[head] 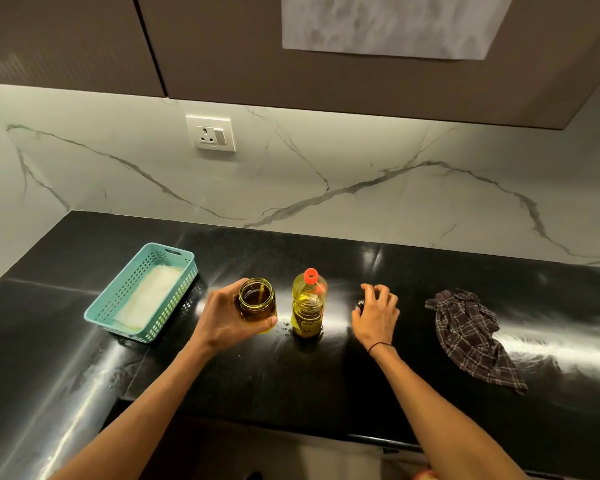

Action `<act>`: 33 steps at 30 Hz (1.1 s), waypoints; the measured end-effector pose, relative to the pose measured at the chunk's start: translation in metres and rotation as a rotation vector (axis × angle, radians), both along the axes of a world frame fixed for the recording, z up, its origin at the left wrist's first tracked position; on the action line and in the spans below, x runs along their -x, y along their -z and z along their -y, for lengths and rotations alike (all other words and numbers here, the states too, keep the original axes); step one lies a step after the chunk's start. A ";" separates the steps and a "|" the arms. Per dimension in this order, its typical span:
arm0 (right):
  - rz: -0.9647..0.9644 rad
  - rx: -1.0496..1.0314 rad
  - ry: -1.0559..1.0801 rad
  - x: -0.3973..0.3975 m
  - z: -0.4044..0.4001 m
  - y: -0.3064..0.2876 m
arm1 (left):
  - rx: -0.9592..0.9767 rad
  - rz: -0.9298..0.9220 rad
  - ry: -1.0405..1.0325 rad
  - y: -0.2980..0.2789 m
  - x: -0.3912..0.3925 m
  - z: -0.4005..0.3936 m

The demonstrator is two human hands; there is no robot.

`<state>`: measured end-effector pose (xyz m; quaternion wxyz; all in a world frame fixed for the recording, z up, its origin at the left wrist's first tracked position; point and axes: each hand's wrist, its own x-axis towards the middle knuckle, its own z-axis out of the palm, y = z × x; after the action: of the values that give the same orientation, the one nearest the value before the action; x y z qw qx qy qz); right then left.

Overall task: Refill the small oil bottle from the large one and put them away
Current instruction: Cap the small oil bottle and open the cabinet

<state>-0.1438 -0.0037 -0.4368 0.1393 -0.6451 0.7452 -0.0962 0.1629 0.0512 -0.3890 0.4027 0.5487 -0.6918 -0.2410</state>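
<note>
1. One black, glossy worktop [326,382], carrying all items listed below.
2. One small oil bottle [258,303], a lidless glass jar holding dark golden oil, upright, gripped around its side by the left hand [227,318], fingers closed on it.
3. One large oil bottle [308,306], clear plastic with yellow oil and a red cap in place, upright on the worktop just right of the jar, touched by neither hand.
4. One right hand [376,313], curled palm-down over a small dark object [360,304] on the worktop; kind of object and firmness of grip impossible to tell.
5. One teal perforated basket [118,318], far left, lined with one white sheet.
6. One checked cloth [471,336], crumpled, far right.
7. One wall socket [211,133] on the marble backsplash.
</note>
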 end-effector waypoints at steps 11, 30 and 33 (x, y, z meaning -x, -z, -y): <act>-0.191 -0.397 -0.125 0.015 0.017 0.014 | -0.021 0.011 -0.014 0.005 0.005 -0.014; -0.054 -0.239 -0.170 0.011 0.034 0.006 | -0.019 0.037 0.010 0.001 0.026 -0.012; -0.020 -0.176 -0.224 0.010 0.036 -0.029 | -0.008 0.038 0.033 -0.005 0.034 -0.006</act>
<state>-0.1533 -0.0393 -0.4078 0.1977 -0.7104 0.6754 -0.0080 0.1285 0.0575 -0.3844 0.3830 0.5434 -0.7075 -0.2399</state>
